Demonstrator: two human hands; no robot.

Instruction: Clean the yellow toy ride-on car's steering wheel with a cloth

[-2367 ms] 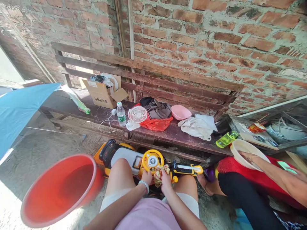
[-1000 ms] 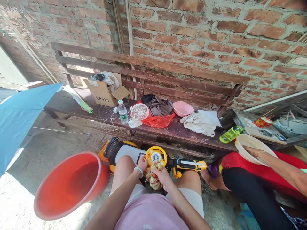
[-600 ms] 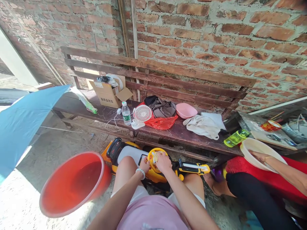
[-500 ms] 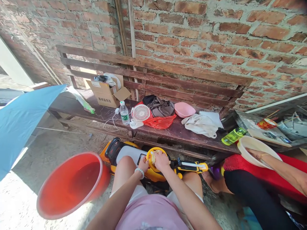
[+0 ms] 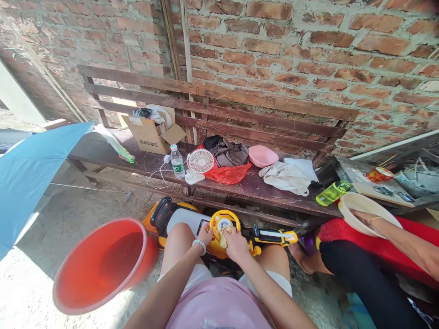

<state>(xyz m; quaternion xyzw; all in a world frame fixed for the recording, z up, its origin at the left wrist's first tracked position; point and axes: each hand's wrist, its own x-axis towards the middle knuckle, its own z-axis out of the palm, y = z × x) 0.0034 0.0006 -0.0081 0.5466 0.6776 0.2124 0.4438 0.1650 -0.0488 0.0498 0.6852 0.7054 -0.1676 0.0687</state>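
Observation:
Between my knees stands a yellow and black ride-on toy (image 5: 212,250) with a yellow steering wheel (image 5: 224,213). My left hand (image 5: 205,234), a pale bead bracelet at its wrist, is closed on the wheel's left rim. My right hand (image 5: 237,244) pinches a small yellowish cloth (image 5: 224,236) against the lower part of the wheel, just under its hub. A dark, light-edged piece (image 5: 202,225) shows beside my left fingers; I cannot tell what it is. To the right of the wheel the toy's yellow and black arm (image 5: 274,235) sticks out.
A red basin (image 5: 99,269) stands on the left, near a blue umbrella (image 5: 37,169). Along the wooden bench (image 5: 154,167) are a carton (image 5: 147,132), water bottle (image 5: 177,162), fan (image 5: 200,161) and pink bowl (image 5: 263,156). At right, another person's hand reaches into a cream basin (image 5: 350,208).
My right hand has moved down and slightly right with the cloth, from the wheel's upper middle to its lower part, uncovering the hub. My left hand has stayed on the rim.

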